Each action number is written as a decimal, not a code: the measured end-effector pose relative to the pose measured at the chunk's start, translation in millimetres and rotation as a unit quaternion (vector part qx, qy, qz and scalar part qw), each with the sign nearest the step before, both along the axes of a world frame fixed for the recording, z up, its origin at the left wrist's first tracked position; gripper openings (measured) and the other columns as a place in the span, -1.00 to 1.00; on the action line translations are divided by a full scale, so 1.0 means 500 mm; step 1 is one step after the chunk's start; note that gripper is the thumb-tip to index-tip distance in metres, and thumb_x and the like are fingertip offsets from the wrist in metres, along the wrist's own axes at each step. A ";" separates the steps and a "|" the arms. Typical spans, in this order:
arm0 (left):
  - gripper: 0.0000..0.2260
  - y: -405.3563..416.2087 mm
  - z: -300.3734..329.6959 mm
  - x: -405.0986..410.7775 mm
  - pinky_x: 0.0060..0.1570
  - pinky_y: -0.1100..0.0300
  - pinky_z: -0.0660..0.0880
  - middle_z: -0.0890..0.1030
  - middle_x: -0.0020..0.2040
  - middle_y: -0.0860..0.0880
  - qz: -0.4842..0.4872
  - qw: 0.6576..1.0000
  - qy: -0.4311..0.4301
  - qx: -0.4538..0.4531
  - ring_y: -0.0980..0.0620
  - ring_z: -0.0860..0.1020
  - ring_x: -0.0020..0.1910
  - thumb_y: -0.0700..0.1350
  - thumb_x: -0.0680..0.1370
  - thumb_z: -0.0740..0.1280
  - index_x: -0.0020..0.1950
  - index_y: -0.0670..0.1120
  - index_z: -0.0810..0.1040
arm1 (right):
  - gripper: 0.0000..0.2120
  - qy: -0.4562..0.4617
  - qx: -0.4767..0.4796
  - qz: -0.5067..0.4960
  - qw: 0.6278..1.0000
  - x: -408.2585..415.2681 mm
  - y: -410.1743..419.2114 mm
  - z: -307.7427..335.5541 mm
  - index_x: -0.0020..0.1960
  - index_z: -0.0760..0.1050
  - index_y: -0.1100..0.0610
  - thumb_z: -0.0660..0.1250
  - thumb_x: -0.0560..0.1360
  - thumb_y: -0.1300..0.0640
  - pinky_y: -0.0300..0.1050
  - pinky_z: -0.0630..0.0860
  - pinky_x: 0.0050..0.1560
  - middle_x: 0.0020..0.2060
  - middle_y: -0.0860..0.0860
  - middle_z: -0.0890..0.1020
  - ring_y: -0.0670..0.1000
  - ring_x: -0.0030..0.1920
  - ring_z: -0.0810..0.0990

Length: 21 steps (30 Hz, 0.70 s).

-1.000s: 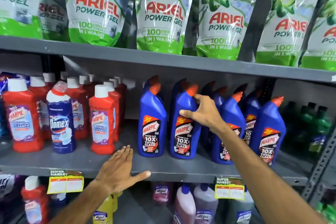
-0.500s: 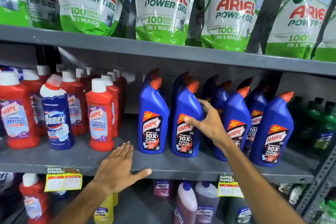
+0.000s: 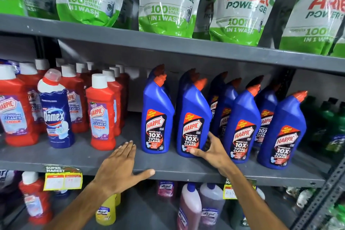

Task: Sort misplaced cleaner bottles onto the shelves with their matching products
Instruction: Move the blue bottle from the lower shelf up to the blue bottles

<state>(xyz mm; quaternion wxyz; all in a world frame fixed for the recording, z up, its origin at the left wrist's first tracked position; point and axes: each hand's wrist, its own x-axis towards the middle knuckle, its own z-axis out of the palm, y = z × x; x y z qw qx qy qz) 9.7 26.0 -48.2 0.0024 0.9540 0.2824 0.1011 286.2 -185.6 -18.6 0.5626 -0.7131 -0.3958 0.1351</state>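
Note:
A dark blue Domex bottle (image 3: 57,114) with a white shoulder and clear cap stands among the red Harpic bathroom cleaner bottles (image 3: 101,114) on the left of the grey middle shelf (image 3: 168,168). Blue Harpic toilet cleaner bottles (image 3: 157,115) with orange spouts fill the middle and right. My right hand (image 3: 210,150) wraps around the base of the second blue Harpic bottle (image 3: 193,117), thumb in front, fingers behind it. My left hand (image 3: 122,164) lies flat and spread on the shelf's front edge, holding nothing, between the red and blue groups.
Green-and-white Ariel Power Gel pouches (image 3: 168,3) crowd the shelf above. Yellow price tags (image 3: 62,178) hang on the shelf lip. Lizol bottles (image 3: 190,209) and a red Harpic bottle (image 3: 34,201) stand on the shelf below. Dark green bottles (image 3: 330,123) sit at far right.
My right hand has slid down from the neck of the second blue Harpic bottle to its base. The view has shifted closer and slightly left. My left hand stays flat on the shelf edge.

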 end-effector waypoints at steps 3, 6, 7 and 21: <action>0.26 0.000 0.001 -0.001 0.57 0.16 -0.16 -0.04 0.74 -0.09 0.001 1.000 0.000 -0.003 0.01 -0.05 0.70 0.75 0.30 -0.24 0.71 -0.14 -0.07 | -0.28 -0.006 -0.001 -0.006 1.000 0.001 0.003 -0.004 0.34 0.53 -0.03 0.76 0.26 0.09 -0.15 0.64 0.20 0.14 -0.16 0.76 -0.13 0.18 0.72; 0.26 -0.001 0.002 -0.001 0.57 0.16 -0.16 -0.05 0.74 -0.09 0.001 1.000 0.002 -0.006 0.02 -0.05 0.70 0.75 0.30 -0.24 0.71 -0.14 -0.08 | -0.29 -0.009 -0.008 -0.011 1.000 -0.001 0.004 -0.005 0.32 0.52 -0.09 0.76 0.26 0.05 -0.22 0.64 0.17 0.13 -0.24 0.75 -0.20 0.16 0.70; 0.25 -0.002 0.003 -0.001 0.57 0.16 -0.16 -0.05 0.74 -0.09 0.001 1.000 0.003 -0.008 0.02 -0.05 0.70 0.75 0.30 -0.23 0.71 -0.14 -0.08 | -0.29 -0.009 -0.010 -0.012 1.000 -0.002 0.004 -0.005 0.31 0.51 -0.11 0.76 0.26 0.04 -0.25 0.63 0.14 0.13 -0.26 0.74 -0.22 0.15 0.70; 0.25 -0.004 0.008 -0.001 0.60 0.13 -0.11 -0.04 0.74 -0.09 0.001 1.000 0.004 -0.015 0.01 -0.05 0.70 0.75 0.30 -0.23 0.71 -0.14 -0.07 | -0.22 -0.015 -0.015 -0.019 1.000 -0.010 -0.004 0.005 0.39 0.49 0.01 0.76 0.26 0.07 -0.24 0.65 0.14 0.15 -0.13 0.75 -0.17 0.16 0.72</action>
